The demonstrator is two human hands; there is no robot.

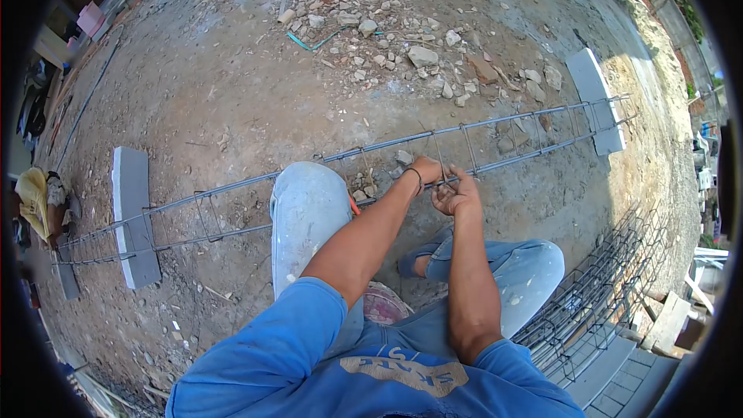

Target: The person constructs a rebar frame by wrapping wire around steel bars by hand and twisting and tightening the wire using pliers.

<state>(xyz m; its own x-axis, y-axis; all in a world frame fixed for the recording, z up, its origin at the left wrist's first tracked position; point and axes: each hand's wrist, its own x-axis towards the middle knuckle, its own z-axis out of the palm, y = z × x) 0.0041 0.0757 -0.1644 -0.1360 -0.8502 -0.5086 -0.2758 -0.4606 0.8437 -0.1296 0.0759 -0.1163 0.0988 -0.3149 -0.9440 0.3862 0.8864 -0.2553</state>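
Note:
A long cage of steel reinforcing bars (371, 145) stretches across the view in front of me, with square stirrups along it. My left hand (426, 169), a dark band at its wrist, is closed around a stirrup (438, 149) near the lower bar. Just right of it, my right hand (458, 193) has its fingers bent in a pinch at the same joint. Whatever lies between those fingers is too small to make out. My left knee (309, 186) covers part of the cage. A small red object (354, 206) shows beside that knee.
Pale blocks prop the cage at left (133, 217) and right (596, 101). Stacked rebar cages (604, 294) lie at lower right. Broken stones (422, 56) and a green strip (309, 45) litter the dirt ahead. A yellowish bundle (32, 193) sits at far left. A pinkish round object (385, 303) is below me.

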